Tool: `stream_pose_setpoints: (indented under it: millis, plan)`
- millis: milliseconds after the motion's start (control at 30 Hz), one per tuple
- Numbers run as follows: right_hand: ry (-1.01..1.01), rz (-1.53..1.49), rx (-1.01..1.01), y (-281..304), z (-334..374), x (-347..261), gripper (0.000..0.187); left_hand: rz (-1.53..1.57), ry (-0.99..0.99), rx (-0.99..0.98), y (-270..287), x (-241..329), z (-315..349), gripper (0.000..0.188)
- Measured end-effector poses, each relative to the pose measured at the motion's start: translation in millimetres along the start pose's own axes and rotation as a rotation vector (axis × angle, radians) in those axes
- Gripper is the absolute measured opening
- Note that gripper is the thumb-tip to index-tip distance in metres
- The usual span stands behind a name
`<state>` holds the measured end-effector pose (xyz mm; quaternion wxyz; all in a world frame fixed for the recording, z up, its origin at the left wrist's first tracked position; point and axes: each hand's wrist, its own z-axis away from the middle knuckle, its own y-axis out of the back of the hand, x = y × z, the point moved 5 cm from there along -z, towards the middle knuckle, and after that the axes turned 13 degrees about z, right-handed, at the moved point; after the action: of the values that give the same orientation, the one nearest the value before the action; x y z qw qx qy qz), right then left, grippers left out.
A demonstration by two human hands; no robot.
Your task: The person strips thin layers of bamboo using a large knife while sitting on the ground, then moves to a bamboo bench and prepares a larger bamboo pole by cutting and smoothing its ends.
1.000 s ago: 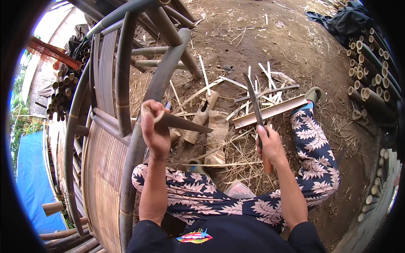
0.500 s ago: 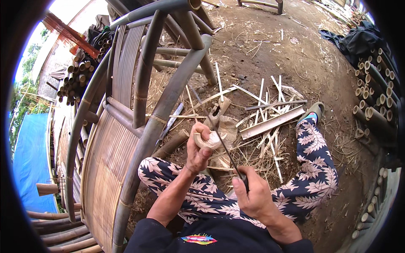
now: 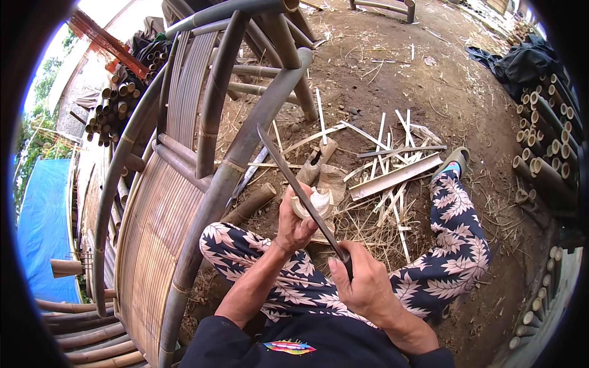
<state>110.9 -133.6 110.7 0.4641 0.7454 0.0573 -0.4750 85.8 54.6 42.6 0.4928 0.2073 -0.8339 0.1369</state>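
Note:
My left hand (image 3: 295, 222) is closed around a short, curved piece of bamboo (image 3: 321, 202) with a pale cut face. In my right hand (image 3: 366, 283), the fingers wrap the dark handle of a long knife (image 3: 300, 187). Its blade slants up and to the left, crossing in front of the bamboo piece, with the tip near the chair frame. Whether the edge touches the bamboo I cannot tell. Just beyond my hands a carved wooden block (image 3: 331, 181) stands on the ground, beside a bamboo tube (image 3: 250, 204).
A large bamboo chair (image 3: 230, 172) rises close on my left. Split strips (image 3: 386, 150) and shavings litter the dirt beyond my knees, with a half-split bamboo length (image 3: 396, 178) among them. Stacked bamboo poles (image 3: 549, 138) line the right side. A blue tarp (image 3: 46, 227) hangs far left.
The knife has turned so its flat side shows more broadly, and its blade now lies across the bamboo piece. My left hand and the piece have shifted slightly right and tilted.

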Motion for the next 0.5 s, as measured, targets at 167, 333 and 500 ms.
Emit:
stream_pose_setpoints:
  millis: [167, 333, 500]
  plan:
    - [0.001, 0.001, 0.013, -0.8, 0.8, 1.2, 0.037, -0.034, -0.020, -0.011, -1.0, -2.5, 0.5, 0.067]
    - [-0.024, 0.005, -0.012, -0.4, 0.6, 1.4, 0.035, -0.043, -0.017, -0.013, -0.6, -2.9, 0.7, 0.069]
    - [-0.082, 0.010, -0.050, 2.0, -6.7, 3.4, 0.030, -0.146, 0.064, -0.010, 1.6, 11.2, -5.4, 0.081]
